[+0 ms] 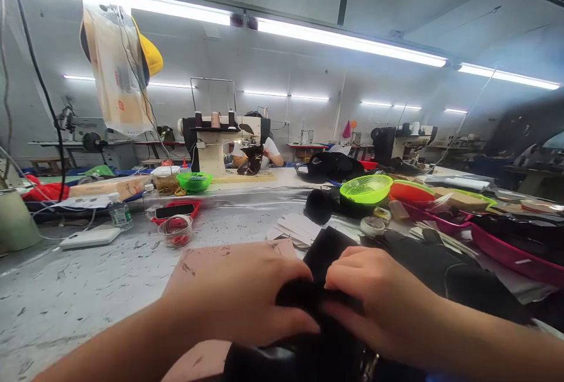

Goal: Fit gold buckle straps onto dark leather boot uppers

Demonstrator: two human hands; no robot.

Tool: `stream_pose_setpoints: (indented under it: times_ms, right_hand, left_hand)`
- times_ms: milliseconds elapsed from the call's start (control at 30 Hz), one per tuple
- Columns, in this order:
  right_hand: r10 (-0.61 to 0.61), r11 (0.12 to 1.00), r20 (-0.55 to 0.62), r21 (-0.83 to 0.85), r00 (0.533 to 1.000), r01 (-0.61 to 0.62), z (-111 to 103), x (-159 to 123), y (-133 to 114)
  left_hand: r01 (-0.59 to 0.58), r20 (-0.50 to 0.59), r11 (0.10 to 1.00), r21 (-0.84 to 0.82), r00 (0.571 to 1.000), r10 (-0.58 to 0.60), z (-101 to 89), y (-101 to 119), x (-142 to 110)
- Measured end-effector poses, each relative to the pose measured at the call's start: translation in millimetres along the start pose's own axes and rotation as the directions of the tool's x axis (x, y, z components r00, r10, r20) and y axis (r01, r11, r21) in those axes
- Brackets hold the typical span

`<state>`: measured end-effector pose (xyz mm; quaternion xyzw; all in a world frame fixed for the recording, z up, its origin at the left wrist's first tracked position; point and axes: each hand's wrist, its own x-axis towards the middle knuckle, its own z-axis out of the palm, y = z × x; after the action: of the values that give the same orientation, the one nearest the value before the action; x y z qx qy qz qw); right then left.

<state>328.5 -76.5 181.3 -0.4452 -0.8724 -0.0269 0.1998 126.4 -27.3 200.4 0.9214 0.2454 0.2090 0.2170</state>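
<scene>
My left hand (247, 294) grips a piece of black material (304, 294), with its thumb below and fingers curled over the top. Across from it, my right hand (374, 291) has its fingers closed on the same black material. The material looks like cloth or leather, but its exact kind is unclear. Its lower part is dark and shiny, with a small metal piece showing near the bottom edge. Underneath lies a pinkish board (202, 264) with dark scuff marks. White paper pieces (297, 228) lie just beyond my hands.
Black pieces (449, 270) and a magenta basket (520, 253) lie right. A green basket (365, 188) stands behind. Left are a red tray holding a phone (174, 211), a clear tub (175, 230) and a bottle (120, 215). Beyond a sewing machine (215, 147) sits a person (273, 151).
</scene>
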Motion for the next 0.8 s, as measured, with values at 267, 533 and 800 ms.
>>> stream_pose_setpoints:
  times_ms: [267, 533, 800]
  right_hand:
    - [-0.138, 0.973, 0.097, 0.199, 0.986, 0.117, -24.1, -11.3, 6.1]
    - [0.003, 0.999, -0.229, 0.036, 0.973, 0.006, 6.6, 17.7, 74.6]
    - [-0.172, 0.901, 0.203, 0.428, 0.964, 0.07, 113.9, -2.9, 6.1]
  left_hand:
    - [-0.262, 0.119, 0.935, 0.241, 0.964, 0.239, -8.7, 13.0, -12.2]
    - [0.272, 0.021, 0.961, -0.058, 0.962, -0.271, -17.4, -18.9, 13.6]
    - [0.529, -0.021, 0.551, -0.645, 0.709, -0.705, -3.8, -72.8, 52.1]
